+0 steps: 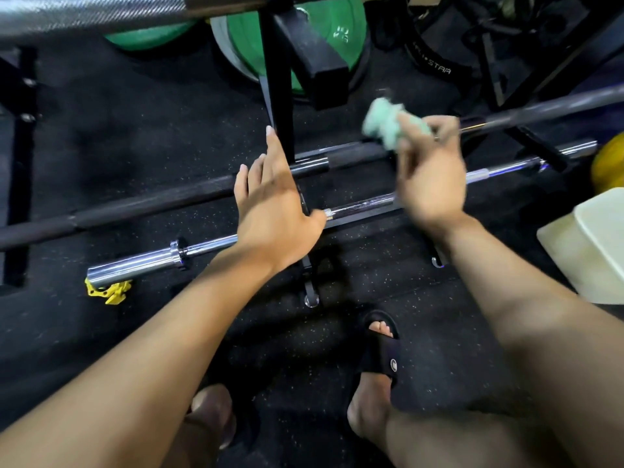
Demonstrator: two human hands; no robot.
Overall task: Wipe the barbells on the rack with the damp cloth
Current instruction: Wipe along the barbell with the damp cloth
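Black speckled rubber floor (135, 130) under a low rack (277, 106) of barbells (209, 246). Right hand (430, 184) pinches a blurred green cloth (388, 125); left hand (273, 204) spread flat, hiding bar.

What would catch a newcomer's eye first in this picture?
Probably the mint-green cloth bunched in the right hand, raised above the bars at centre right. Next, the open left hand reaching over the chrome barbell that runs across the middle, and the green weight plates at the top.

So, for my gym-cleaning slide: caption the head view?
Right hand holds a green cloth above racked barbells; left hand open.
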